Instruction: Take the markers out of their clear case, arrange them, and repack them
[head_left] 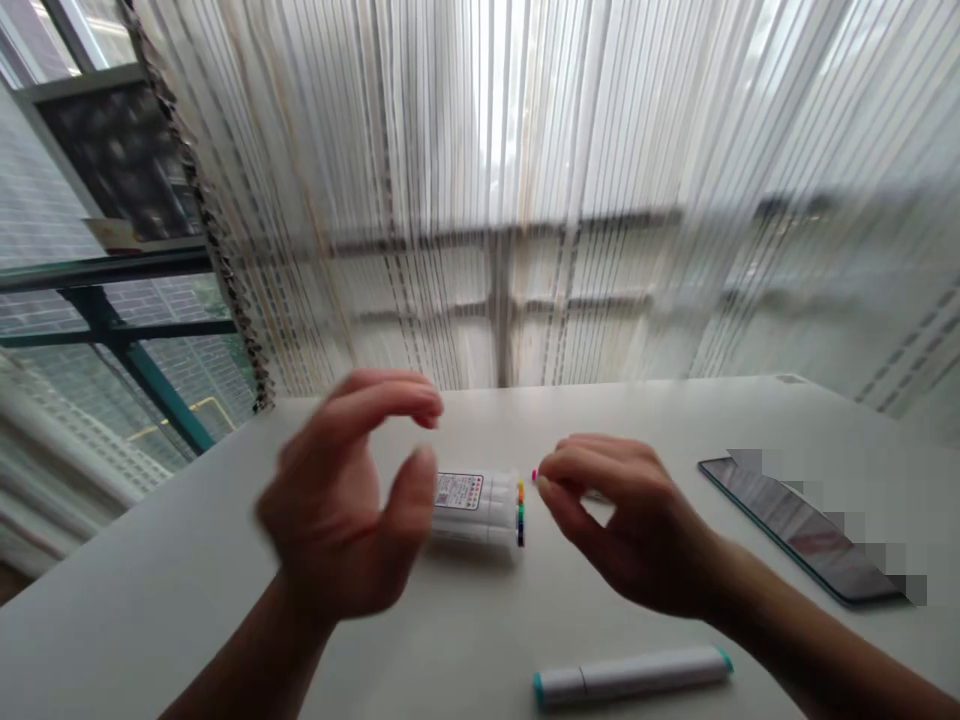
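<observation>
My left hand [349,505] is raised, open, with thumb and fingers curved apart and nothing between them. Just behind it a clear case of markers [480,515] lies on its side on the white table, a printed label on top and coloured ends facing right. My right hand [619,520] is closed in a pinch. A small pink end [534,475] shows beside its fingertips, and a whitish piece shows through the gap under the fingers. Whether the hand grips this or it lies behind, I cannot tell. A white marker with teal ends [634,678] lies near the front.
A phone [806,530] with a dark, reflective screen lies at the right, partly blurred out. The white table [225,560] reaches back to a sheer striped curtain [465,200] before a window. At the left are a green metal railing [150,370] and a brick wall.
</observation>
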